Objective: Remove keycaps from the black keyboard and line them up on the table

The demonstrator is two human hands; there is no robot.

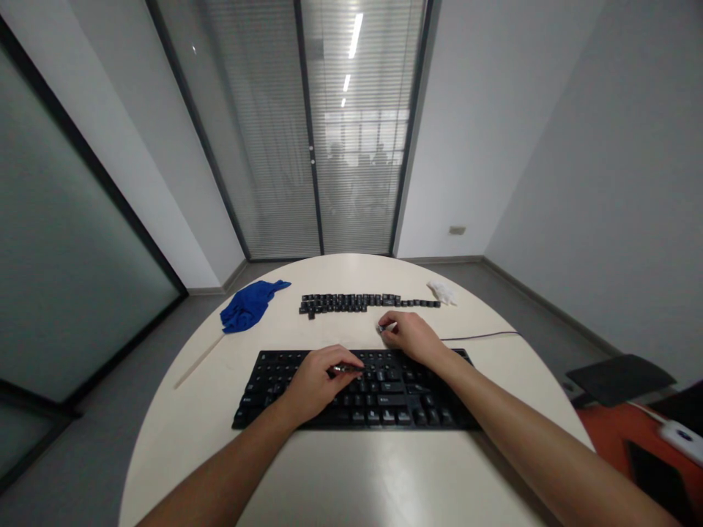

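A black keyboard lies across the table in front of me, some of its upper keys looking bare or uneven. My left hand is over its middle, thumb and fingers closed on a thin dark tool with a metallic glint; its exact kind does not show. Just beyond the keyboard's back edge, my right hand pinches a small dark-and-pale piece, too small to name for sure. Loose black keycaps stand in rows behind both hands.
On the round white table lie a crumpled blue cloth and, below it, a pale stick. White crumpled material sits at the back right. A dark cable runs off the right edge, near an orange chair.
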